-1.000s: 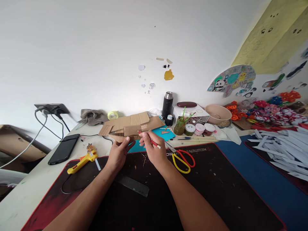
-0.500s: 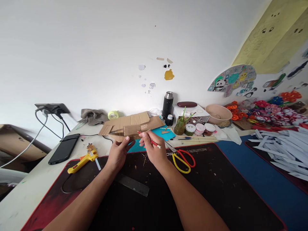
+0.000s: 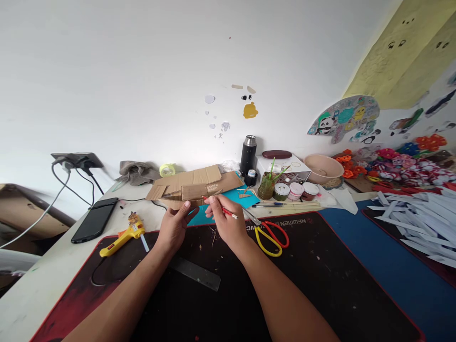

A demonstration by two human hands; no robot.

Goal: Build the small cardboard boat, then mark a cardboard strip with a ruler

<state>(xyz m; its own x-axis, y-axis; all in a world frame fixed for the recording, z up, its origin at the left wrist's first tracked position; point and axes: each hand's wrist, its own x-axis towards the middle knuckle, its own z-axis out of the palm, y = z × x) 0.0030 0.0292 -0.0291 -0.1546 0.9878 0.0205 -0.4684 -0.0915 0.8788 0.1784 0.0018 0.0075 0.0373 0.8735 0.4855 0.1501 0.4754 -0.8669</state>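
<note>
In the head view, my left hand (image 3: 174, 225) holds a small folded piece of brown cardboard (image 3: 194, 191) with pale printing on it. Its thumb lies along the near edge, and some fingers are hidden underneath. My right hand (image 3: 227, 217) pinches a red pencil (image 3: 228, 212), its tip at the near right side of that cardboard. Behind the held piece lie larger cardboard pieces (image 3: 192, 176) and a blue sheet (image 3: 233, 197). Scissors with red and yellow handles (image 3: 269, 237) rest to the right of my right hand. A clear ruler (image 3: 195, 273) lies between my forearms.
On the left are a yellow glue gun (image 3: 123, 240) and a black phone (image 3: 95, 221). A black flask (image 3: 248, 159), a jar of brushes (image 3: 266, 186) and paint pots (image 3: 295, 191) stand at the back. White paper strips (image 3: 423, 218) pile up on the right.
The held cardboard has shifted and turned slightly, its printed end now showing more to the left. Both hands stay almost in place, the pencil tip still near the cardboard.
</note>
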